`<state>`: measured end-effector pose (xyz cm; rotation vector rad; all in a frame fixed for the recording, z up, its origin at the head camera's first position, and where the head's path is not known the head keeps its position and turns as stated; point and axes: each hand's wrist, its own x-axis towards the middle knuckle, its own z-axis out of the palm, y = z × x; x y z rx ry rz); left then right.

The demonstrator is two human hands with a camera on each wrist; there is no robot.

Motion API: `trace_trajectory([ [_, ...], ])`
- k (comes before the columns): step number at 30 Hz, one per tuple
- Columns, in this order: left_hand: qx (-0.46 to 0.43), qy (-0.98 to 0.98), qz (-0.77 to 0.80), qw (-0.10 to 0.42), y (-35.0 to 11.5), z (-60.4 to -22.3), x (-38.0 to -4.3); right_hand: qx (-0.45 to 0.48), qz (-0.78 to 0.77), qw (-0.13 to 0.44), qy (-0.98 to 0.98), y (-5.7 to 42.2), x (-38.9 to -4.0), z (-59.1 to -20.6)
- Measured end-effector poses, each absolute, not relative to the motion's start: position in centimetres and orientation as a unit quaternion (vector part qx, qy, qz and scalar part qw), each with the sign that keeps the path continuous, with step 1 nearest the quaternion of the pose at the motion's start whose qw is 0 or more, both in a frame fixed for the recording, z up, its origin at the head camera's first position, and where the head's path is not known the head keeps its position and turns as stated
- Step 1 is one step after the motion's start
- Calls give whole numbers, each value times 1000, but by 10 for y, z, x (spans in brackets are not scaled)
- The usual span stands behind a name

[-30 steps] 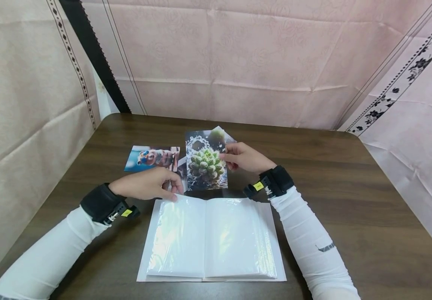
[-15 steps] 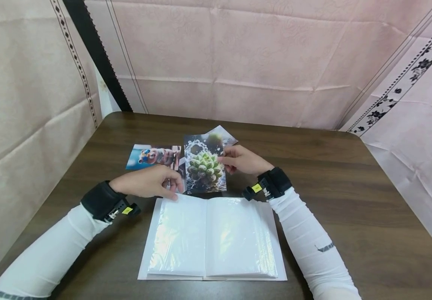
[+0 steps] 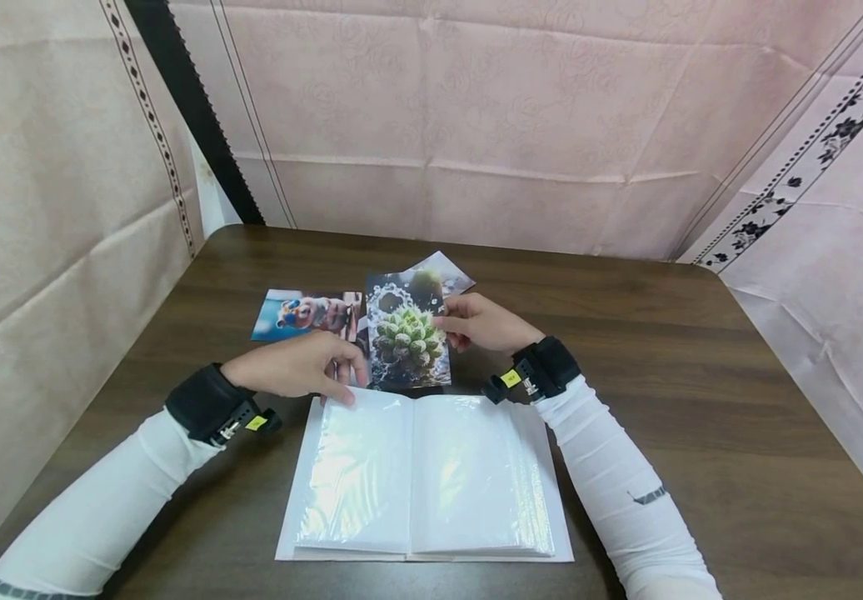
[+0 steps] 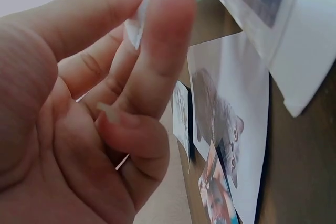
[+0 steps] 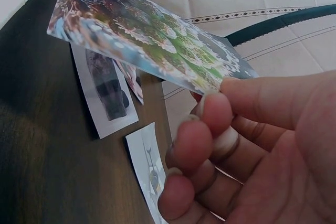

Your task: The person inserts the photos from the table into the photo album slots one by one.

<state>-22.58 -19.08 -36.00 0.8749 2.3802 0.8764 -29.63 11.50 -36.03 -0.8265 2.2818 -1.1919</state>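
Note:
My right hand (image 3: 488, 323) pinches the right edge of a succulent photo (image 3: 407, 337), thumb on its front. The photo is tilted up off the table, close behind an open photo album (image 3: 356, 483) with clear sleeve pages. At the album's top left, my left hand (image 3: 304, 365) pinches the upper edge of a page; in the left wrist view a bit of clear plastic (image 4: 135, 27) shows between thumb and finger. Beneath the succulent photo lies a cat photo (image 4: 231, 114), mostly hidden in the head view.
A photo with a blue background (image 3: 307, 313) lies on the brown table (image 3: 671, 392) at left, partly over the cat photo. Another pale photo (image 3: 446, 271) lies behind the succulent one. Patterned cloth (image 3: 521, 125) hangs beyond the table's far edge.
My right hand has brought the succulent photo slightly toward the album and to the left, baring more of the pale photo behind. The left hand keeps its grip at the page's top edge.

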Motion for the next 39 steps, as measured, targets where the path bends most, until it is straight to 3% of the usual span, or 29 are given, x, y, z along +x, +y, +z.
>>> trace_trajectory([
  [11, 355, 855, 322, 199, -191, -364, -228, -297, -434, 218, 822, 114, -295, -359],
  [39, 361, 847, 324, 219, -190, -364, -228, -300, -443, 193, 822, 114, -296, -363],
])
